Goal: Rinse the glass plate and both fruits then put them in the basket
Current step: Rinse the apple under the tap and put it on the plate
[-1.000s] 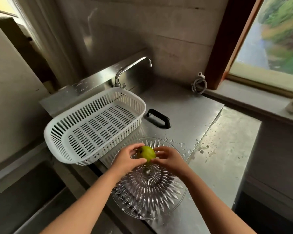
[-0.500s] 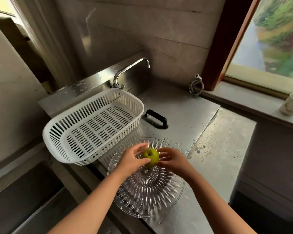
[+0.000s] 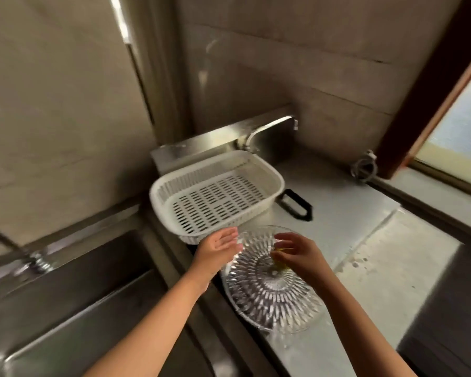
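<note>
Your right hand (image 3: pixel 297 254) has its grip closed on the green fruit (image 3: pixel 282 251) over the glass plate (image 3: pixel 272 284), left hand (image 3: pixel 219 244) open and empty — carry it left to the sink (image 3: pixel 65 281), rinse all round.

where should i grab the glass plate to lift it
Take the glass plate by its near rim, where it juts past the counter edge, so fingers can slip under from below. It lies flat and ribbed, likely wet, so use both hands on opposite rims. The right hand holds a fruit; the left hand is open.
</note>
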